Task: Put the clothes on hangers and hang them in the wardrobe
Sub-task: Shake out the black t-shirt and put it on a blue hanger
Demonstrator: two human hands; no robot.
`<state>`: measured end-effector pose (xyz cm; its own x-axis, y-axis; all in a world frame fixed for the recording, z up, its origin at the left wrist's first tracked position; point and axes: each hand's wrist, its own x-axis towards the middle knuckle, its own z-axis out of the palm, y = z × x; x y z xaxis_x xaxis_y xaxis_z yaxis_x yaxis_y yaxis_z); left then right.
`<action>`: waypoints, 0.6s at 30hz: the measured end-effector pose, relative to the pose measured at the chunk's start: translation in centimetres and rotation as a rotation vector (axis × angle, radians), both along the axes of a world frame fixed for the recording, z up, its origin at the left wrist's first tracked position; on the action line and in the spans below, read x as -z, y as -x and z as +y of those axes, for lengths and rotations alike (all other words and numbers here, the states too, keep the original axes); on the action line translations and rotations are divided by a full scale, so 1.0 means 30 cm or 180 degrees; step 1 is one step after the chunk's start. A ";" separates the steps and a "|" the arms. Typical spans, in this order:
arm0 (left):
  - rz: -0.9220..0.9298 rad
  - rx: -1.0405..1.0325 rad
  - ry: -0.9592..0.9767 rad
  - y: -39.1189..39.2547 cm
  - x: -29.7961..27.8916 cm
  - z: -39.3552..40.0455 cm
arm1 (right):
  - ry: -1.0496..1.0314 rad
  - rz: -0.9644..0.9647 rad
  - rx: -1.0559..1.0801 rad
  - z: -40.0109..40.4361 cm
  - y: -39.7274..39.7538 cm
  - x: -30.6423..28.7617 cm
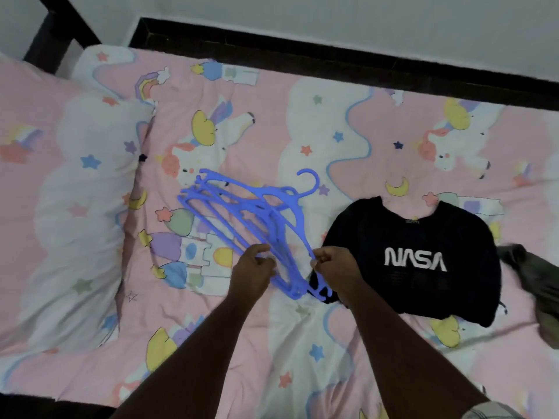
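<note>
Several blue hangers (242,213) lie stacked mid-bed; our left hand (252,272) grips the bunch while our right hand (335,264) pinches one arm, peeling it free. They're light, stiff, and snag together, and the soft NASA shirt (414,261) waits just beside them, toward the bed's right edge.

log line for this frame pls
step: separating one hanger | left hand: shut on hanger stack | right hand: shut on top hanger | NASA shirt: on bed, unhung
</note>
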<state>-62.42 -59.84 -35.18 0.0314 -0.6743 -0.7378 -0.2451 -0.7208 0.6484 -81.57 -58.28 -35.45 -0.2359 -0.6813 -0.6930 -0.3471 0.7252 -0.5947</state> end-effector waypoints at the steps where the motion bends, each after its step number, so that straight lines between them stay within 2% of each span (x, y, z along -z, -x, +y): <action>1: 0.0011 0.0064 0.0080 0.036 -0.021 -0.023 | 0.0042 0.0026 0.0098 0.010 0.048 -0.022; 8: 0.0230 0.0411 0.0307 0.403 -0.107 -0.134 | 0.0188 0.0072 0.0621 0.104 0.356 -0.122; 13: 0.0605 0.0798 0.0100 0.707 -0.130 -0.083 | 0.0284 -0.0239 0.0976 0.161 0.528 -0.108; 18: 0.0600 0.0480 -0.0050 0.927 -0.088 -0.027 | 0.0428 -0.0478 0.0787 0.218 0.703 -0.060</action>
<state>-90.22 -60.65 -32.52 -0.2081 -0.6493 -0.7315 -0.2265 -0.6956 0.6818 -102.67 -51.74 -33.64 -0.3076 -0.7038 -0.6403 -0.0711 0.6881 -0.7221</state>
